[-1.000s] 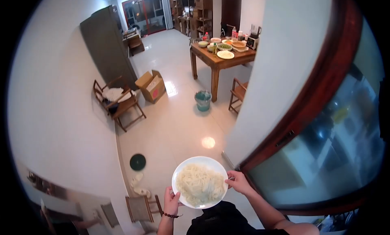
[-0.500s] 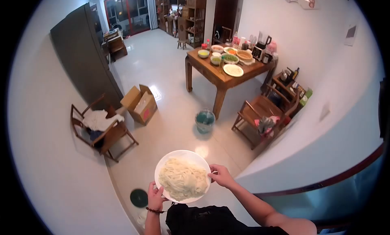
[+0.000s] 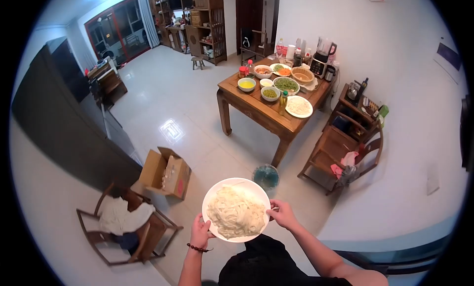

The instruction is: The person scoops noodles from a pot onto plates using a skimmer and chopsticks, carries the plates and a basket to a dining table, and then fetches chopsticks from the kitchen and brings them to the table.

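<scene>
A white plate (image 3: 210,194) heaped with pale noodles (image 3: 237,212) is held level in front of my body. My left hand (image 3: 201,232) grips its lower left rim, thumb on top, and a beaded bracelet is on that wrist. On the right rim, my right hand (image 3: 282,213) pinches the edge with its fingers partly under the plate. Ahead stands a wooden table (image 3: 252,101) bearing several bowls of food, a white plate of pale food (image 3: 298,106), an oil bottle (image 3: 283,102), a wicker basket (image 3: 302,75) and a blender (image 3: 323,56).
An open cardboard box (image 3: 165,175) stands on the floor, left of a blue-green bin (image 3: 266,177). A chair with cloths (image 3: 126,222) is at lower left, another chair (image 3: 335,147) right of the table. A dark cabinet (image 3: 64,118) lines the left wall.
The view has moved forward past the doorway, so table, bin, box and chairs appear closer. Both hands still hold the plate of noodles.
</scene>
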A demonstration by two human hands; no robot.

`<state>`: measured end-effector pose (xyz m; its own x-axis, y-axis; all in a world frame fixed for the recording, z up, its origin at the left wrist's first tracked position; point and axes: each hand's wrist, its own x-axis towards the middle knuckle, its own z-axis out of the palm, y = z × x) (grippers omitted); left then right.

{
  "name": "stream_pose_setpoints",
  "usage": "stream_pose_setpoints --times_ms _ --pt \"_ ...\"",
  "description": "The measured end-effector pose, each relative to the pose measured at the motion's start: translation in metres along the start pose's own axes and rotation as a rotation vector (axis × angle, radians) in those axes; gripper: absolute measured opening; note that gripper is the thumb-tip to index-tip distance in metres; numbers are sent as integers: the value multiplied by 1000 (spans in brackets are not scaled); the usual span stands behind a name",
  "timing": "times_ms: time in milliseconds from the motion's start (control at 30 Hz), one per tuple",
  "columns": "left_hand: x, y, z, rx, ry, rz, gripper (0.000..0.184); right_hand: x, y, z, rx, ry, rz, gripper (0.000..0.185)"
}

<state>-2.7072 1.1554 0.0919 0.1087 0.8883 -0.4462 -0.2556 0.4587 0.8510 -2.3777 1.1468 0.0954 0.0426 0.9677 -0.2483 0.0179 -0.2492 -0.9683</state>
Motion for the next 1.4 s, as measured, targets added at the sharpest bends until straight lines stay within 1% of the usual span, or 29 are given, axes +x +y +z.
stream_pose_setpoints --times_ms 67,133,167,233,300,333,367,400,433,533,600,667,700,767,833,1000,1067,1133,1167,1200,1267,1300,1333,1400 --pt "69 30 -18 34 4 -8 36 74 -13 21 52 12 27 31" --pt "134 72 -24 -16 27 26 37 156 -13 36 -30 0 -39 31" --pt "166 96 -27 30 43 -2 41 193 -31 40 -72 -6 -44 31" --pt "218 142 -39 53 44 -17 41 257 -60 63 -87 -5 -45 31" --pt "279 193 -49 40 43 -10 41 324 -95 82 -9 27 39 27" --pt "307 215 -52 8 39 3 40 356 -109 90 -20 43 -32 26" --pt "336 238 -54 6 36 22 39 390 -118 97 -17 25 -36 27" --pt "369 259 -57 6 32 35 38 427 -124 104 -14 9 -35 28" --pt "402 275 -60 16 49 41 37 460 -130 110 -7 21 -34 24" --pt "511 316 -69 67 -5 25 37 563 -130 121 -21 45 -20 21" --pt "591 348 -74 72 -61 19 37 632 -146 132 6 105 -47 23" --pt "666 378 -76 68 -114 -1 38 686 -163 140 -51 221 -16 29" --pt "697 399 -70 107 -138 -37 39 714 -162 140 -97 267 -23 29" --pt "771 442 -58 137 -195 -54 39 768 -201 138 -96 316 -12 30" --pt "840 476 -48 203 -251 -106 40 810 -219 142 -58 377 34 30" --pt "1009 541 2 311 -409 -171 40 943 -213 125 18 545 14 27" --pt "1078 562 28 387 -476 -131 39 997 -215 119 119 576 18 23" --pt "1140 589 64 477 -520 -111 39 1058 -217 103 67 750 -53 25" --pt "1169 597 85 485 -535 -128 38 1081 -225 94 -20 812 -134 25" --pt "1197 606 99 500 -542 -154 38 1108 -221 83 6 843 -131 25" --pt "1256 627 131 567 -616 -172 38 1155 -212 72 138 879 -38 28" --pt "1282 633 153 567 -670 -172 37 1173 -218 68 184 955 -71 28" --pt "1307 641 177 579 -707 -180 37 1187 -225 59 186 995 -69 28" --pt "1352 650 220 666 -788 -237 37 1210 -231 46 202 1056 4 28"
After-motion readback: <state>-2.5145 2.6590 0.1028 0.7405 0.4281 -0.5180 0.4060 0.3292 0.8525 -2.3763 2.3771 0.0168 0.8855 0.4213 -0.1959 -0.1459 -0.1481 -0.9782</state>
